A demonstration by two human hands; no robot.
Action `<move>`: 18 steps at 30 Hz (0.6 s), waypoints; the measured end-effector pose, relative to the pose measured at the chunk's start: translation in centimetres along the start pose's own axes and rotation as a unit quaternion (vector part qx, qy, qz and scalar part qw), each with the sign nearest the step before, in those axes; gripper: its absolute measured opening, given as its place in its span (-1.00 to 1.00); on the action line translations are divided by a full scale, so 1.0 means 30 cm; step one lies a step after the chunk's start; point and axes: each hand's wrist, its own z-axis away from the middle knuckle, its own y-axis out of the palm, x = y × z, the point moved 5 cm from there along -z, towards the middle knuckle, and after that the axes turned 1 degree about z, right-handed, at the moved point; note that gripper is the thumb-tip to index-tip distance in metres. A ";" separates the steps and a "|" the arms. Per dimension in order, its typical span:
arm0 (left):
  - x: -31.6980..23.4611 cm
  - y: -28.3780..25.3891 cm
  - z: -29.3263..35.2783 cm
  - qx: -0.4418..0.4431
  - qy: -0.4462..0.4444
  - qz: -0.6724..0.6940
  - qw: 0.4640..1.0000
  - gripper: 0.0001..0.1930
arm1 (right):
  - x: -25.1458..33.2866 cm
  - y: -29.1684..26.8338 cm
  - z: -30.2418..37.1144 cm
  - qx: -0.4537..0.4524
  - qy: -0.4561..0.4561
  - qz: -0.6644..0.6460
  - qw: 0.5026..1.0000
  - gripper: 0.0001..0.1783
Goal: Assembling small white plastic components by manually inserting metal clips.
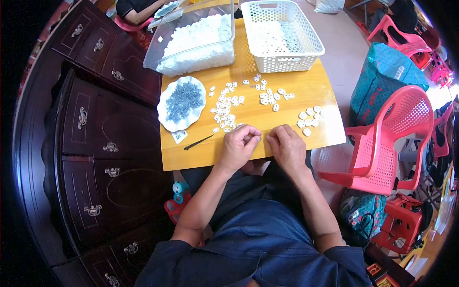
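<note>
Both hands are at the near edge of the yellow table (pixel 315 88), a small gap apart. My left hand (pixel 238 147) is closed, thumb against the curled fingers; anything between them is too small to make out. My right hand (pixel 289 147) is likewise closed in a pinch, with its fingertips pointing toward the left hand and their contents hidden. Just beyond the left hand lie small white two-holed plastic pieces (pixel 224 106) in a loose scatter. Rounder white pieces (pixel 309 115) form a group beyond the right hand. A thin black pointed tool (pixel 198 142) rests left of my left hand.
A white wavy-rimmed plate (pixel 165 111) holds a heap of small dark metal screws or pins (pixel 183 101). At the back stand a clear bin (pixel 152 61) of white pieces and a white perforated basket (pixel 287 63). Dark drawers (pixel 119 119) flank the left; a pink chair (pixel 382 148) stands right.
</note>
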 end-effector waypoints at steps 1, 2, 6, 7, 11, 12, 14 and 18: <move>0.004 0.000 0.002 -0.001 0.000 0.000 1.000 -0.92 | 0.001 -0.004 0.000 0.014 0.031 -0.043 0.999 -0.86; 0.018 0.002 0.005 0.006 -0.015 0.042 0.999 -0.93 | 0.001 -0.005 -0.001 0.028 0.061 -0.085 0.994 -0.87; 0.041 0.002 0.006 0.026 -0.068 0.155 0.985 -0.93 | -0.011 0.006 0.002 0.071 0.137 -0.224 0.962 -0.91; 0.038 -0.003 0.005 0.025 -0.070 0.155 0.985 -0.93 | -0.009 0.007 0.004 0.061 0.137 -0.265 0.953 -0.93; 0.046 -0.011 0.002 0.024 -0.109 0.220 0.969 -0.90 | -0.012 0.027 0.013 0.053 0.145 -0.368 0.917 -0.93; 0.049 -0.011 0.001 0.023 -0.114 0.245 0.963 -0.89 | -0.016 0.032 0.016 0.055 0.146 -0.368 0.917 -0.93; 0.051 -0.010 0.002 0.025 -0.113 0.252 0.961 -0.88 | -0.020 0.049 0.023 0.075 0.151 -0.392 0.905 -0.92; 0.059 0.006 0.007 0.038 -0.115 0.267 0.956 -0.86 | -0.018 0.063 0.032 0.099 0.170 -0.406 0.892 -0.90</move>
